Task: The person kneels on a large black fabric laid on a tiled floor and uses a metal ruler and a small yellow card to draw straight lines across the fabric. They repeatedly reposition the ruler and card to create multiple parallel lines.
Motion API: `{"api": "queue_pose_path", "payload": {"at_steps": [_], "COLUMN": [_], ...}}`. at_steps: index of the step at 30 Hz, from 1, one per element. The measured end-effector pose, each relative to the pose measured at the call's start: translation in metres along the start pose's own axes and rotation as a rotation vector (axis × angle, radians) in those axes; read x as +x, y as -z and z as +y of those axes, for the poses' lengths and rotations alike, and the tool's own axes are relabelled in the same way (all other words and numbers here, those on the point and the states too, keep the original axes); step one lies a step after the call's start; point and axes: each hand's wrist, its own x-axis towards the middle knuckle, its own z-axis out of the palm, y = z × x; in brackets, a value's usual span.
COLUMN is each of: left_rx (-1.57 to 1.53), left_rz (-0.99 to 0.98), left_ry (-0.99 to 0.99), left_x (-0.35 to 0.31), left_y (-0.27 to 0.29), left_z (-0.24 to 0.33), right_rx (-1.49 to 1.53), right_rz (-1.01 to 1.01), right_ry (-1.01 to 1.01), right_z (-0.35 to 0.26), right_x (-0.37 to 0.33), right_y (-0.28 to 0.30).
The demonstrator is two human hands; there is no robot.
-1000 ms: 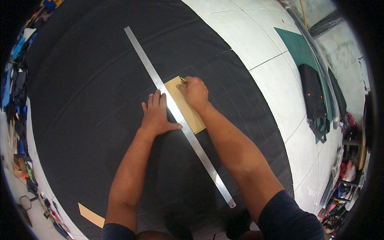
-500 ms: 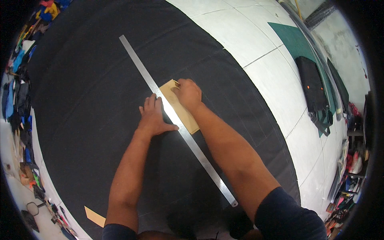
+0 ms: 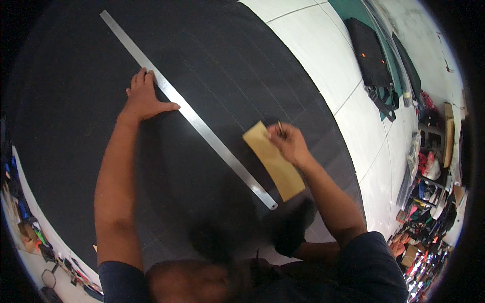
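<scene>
A long steel ruler (image 3: 207,133) lies slantwise on black fabric (image 3: 172,161). My left hand (image 3: 143,99) is open on it, fingertips and thumb spread along its near-left edge. To the right of the ruler, my right hand (image 3: 291,145) is closed on the upper part of a tan cardboard strip (image 3: 279,167), apart from the ruler. A thin pen-like marker (image 3: 280,129) sticks up from the same hand; its exact kind is too small to tell. Several faint pale lines (image 3: 237,70) run across the fabric beyond the ruler.
White floor tiles (image 3: 348,106) border the fabric on the right. A black bag (image 3: 371,53) with straps lies there by a green sheet (image 3: 348,9). Cluttered goods (image 3: 429,242) crowd the right edge. My foot (image 3: 293,235) is on the fabric, near the ruler's lower end.
The ruler and my left hand have shifted left across the fabric. My right hand has drawn the cardboard strip away from the ruler, toward me and to the right.
</scene>
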Motion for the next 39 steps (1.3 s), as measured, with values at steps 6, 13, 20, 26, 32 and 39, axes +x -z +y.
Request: {"api": "queue_pose_path", "payload": {"at_steps": [6,13,20,26,32,39], "left_rx": [0.035,0.035,0.051,0.019,0.021,0.077], "left_rz": [0.040,0.023,0.015,0.053,0.042,0.025], "left_ry": [-0.016,0.004,0.018,-0.007,-0.013,-0.009], "left_x": [0.000,0.005,0.004,0.003,0.003,0.002], "left_y": [-0.004,-0.006,-0.004,-0.008,-0.006,-0.007], "left_z": [0.001,-0.005,0.002,-0.004,-0.004,-0.008], "right_rx": [-0.260,-0.251,-0.269,-0.238,-0.302,-0.320], "right_rz": [0.054,0.059,0.071,0.085,0.151,0.128], "right_ry": [-0.051,0.036,0.056,0.067,0.210,0.158], "right_z": [0.017,0.018,0.019,0.023,0.027,0.020], "right_x": [-0.065,-0.072,-0.075,-0.074,-0.073,-0.072], "right_y": [-0.015,-0.033,-0.034,-0.036,-0.038,-0.039]}}
